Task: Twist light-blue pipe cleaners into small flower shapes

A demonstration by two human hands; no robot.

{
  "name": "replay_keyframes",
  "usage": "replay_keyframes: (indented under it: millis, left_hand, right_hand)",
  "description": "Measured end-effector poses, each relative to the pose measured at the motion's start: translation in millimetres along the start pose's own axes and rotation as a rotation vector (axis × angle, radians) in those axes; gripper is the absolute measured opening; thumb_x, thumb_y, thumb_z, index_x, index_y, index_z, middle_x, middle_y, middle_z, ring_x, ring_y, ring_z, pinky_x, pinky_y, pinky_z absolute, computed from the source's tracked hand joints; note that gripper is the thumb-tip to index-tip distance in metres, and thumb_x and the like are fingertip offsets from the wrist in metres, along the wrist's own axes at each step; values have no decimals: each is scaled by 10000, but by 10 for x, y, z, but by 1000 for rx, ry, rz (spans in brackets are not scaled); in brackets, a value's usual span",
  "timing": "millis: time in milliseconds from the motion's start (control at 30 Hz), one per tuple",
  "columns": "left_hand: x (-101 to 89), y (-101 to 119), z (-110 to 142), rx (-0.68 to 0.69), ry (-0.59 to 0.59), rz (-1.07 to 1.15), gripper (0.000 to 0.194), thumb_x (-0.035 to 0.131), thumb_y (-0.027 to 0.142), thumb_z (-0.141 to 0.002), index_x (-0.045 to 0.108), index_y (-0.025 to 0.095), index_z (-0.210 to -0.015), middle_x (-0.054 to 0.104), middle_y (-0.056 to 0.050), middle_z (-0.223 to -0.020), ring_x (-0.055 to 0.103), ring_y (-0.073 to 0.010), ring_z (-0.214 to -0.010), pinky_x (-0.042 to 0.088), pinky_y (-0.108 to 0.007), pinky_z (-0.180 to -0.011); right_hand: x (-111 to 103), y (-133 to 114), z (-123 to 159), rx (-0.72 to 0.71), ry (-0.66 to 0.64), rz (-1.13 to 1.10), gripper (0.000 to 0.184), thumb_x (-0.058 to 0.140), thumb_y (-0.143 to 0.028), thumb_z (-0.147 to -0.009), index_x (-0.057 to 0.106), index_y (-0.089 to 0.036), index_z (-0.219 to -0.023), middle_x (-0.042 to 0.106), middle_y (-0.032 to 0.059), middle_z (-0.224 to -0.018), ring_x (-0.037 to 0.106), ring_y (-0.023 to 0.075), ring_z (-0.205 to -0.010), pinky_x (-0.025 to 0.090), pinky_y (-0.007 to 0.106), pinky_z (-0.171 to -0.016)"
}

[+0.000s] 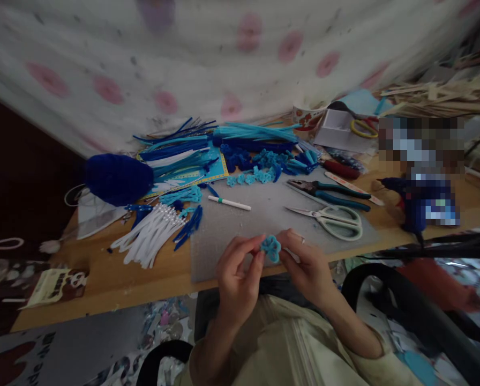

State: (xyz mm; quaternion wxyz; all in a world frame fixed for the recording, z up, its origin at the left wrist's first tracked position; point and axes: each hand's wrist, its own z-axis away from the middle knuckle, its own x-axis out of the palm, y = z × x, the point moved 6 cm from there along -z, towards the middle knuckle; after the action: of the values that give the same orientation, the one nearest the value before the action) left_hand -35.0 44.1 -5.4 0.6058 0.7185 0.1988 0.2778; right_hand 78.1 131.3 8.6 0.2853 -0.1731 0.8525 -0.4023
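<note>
A small light-blue pipe-cleaner flower (271, 249) with looped petals is held up over the near edge of the grey mat (219, 230). My left hand (242, 268) pinches its left side between thumb and fingertips. On the flower's right edge, the thumb and forefinger of my right hand (306, 265) close in a pinch; a ring shows on one finger. Beyond the hands lie a white marker (229, 203), green-handled scissors (332, 219) and dark teal-handled pliers (332, 193). More light-blue flowers (256, 176) sit at the mat's far side.
White pipe-cleaner loops (149, 236) and a dark-blue fluffy bundle (119, 178) lie at left. Piles of blue pipe cleaners (256, 132) line the back beneath a curtain (203, 64). A blue glue gun (411, 201) stands at right. The chair's armrest (384, 279) is near my right arm.
</note>
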Motion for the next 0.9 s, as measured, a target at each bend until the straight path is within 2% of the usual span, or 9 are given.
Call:
replay_keyframes:
  millis: [67, 167, 233, 333, 433, 600, 667, 800, 900]
  left_hand:
    - [4, -30, -9, -85, -14, 81, 206, 732, 211, -782, 735, 197, -987, 648, -33, -838, 608, -133, -794, 515, -233, -731]
    - [31, -144, -22, -317, -32, 303, 288, 809, 270, -700, 688, 171, -942, 636, -7, -758, 587, -107, -674, 500, -209, -619]
    - [42, -175, -31, -382, -24, 344, 306, 816, 355, -685, 664, 157, -862, 631, -3, -729, 567, -98, -631, 481, -206, -580]
    - [49, -182, -44, -379, -16, 262, 359, 768, 475, -713, 651, 148, -807, 601, 7, -684, 517, -81, -587, 420, -190, -528]
    - [81, -179, -48, -355, -43, 172, 381, 762, 508, -708, 639, 155, -779, 553, 25, -651, 453, -74, -558, 351, -191, -491]
    - [140, -145, -41, -331, -128, 87, 431, 700, 572, -741, 582, 163, -672, 480, 38, -578, 407, -89, -548, 347, -223, -529]
    - [131, -136, -43, -327, -141, 71, 418, 679, 559, -768, 580, 164, -673, 475, 37, -580, 409, -92, -558, 345, -220, -531]
    - [54, -106, -101, -279, -94, 40, 345, 673, 505, -801, 624, 166, -762, 525, 32, -621, 465, -95, -593, 384, -213, -568]
    - [76, -87, -147, -271, -119, 89, 312, 713, 473, -777, 651, 167, -791, 551, 31, -641, 480, -92, -600, 398, -215, -585]
  right_hand:
    - [-10, 12, 21, -31, 38, -71, 185, 517, -125, -911, 664, -237, -922, 647, 36, -769, 582, 190, -738, 468, 322, -698]
    - [-30, 42, 21, -64, 59, -153, 185, 538, -126, -906, 672, -253, -916, 678, 38, -803, 615, 197, -774, 486, 343, -742]
    - [-50, 62, 11, -70, 84, -173, 176, 547, -149, -909, 685, -258, -903, 686, 37, -786, 623, 201, -757, 491, 357, -743]
    - [-60, 84, 3, -52, 108, -178, 141, 578, -194, -903, 702, -254, -870, 687, 38, -759, 622, 204, -732, 489, 366, -727]
    - [-37, 95, 5, -6, 90, -183, 111, 613, -237, -887, 704, -239, -823, 685, 45, -748, 617, 202, -710, 489, 358, -694]
    - [-50, 70, 21, -31, 102, -196, 137, 587, -211, -896, 707, -247, -841, 686, 47, -759, 620, 205, -719, 499, 371, -720]
    - [-61, 72, 25, -47, 103, -200, 144, 580, -200, -901, 709, -258, -873, 690, 43, -776, 620, 204, -731, 497, 375, -740]
    - [-73, 103, 5, -46, 81, -184, 149, 572, -192, -908, 704, -263, -902, 681, 36, -761, 618, 202, -729, 492, 362, -726]
    - [-56, 87, -27, -72, 27, -160, 171, 554, -159, -906, 696, -253, -890, 673, 32, -742, 618, 202, -729, 490, 365, -737]
